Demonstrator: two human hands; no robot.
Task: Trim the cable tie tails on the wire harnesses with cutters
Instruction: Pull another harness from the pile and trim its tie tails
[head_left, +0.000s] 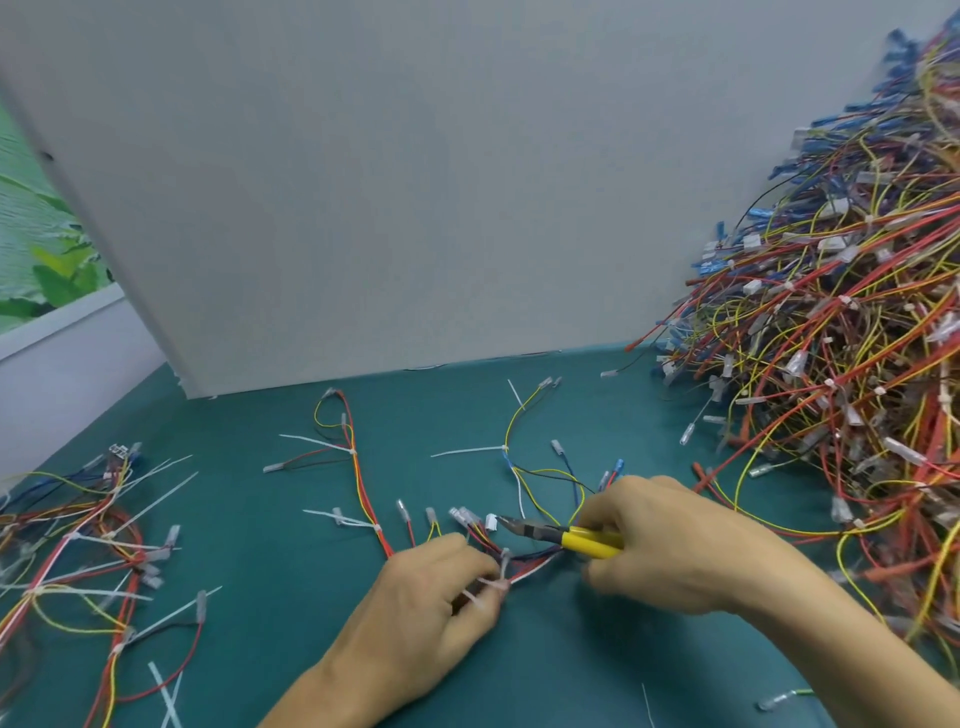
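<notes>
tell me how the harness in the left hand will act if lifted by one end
Probably floppy: the harness held by the left hand is thin wires curving loosely over the mat, so its ends would likely droop. Likely light, being only wires and small connectors. Those connectors might snag as it lifts.

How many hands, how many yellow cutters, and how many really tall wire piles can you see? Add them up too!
Hands: 2, the left hand pinching a wire harness and the right hand
Yellow cutters: 1, in the right hand
Tall wire pile: 1
Total: 4
</notes>
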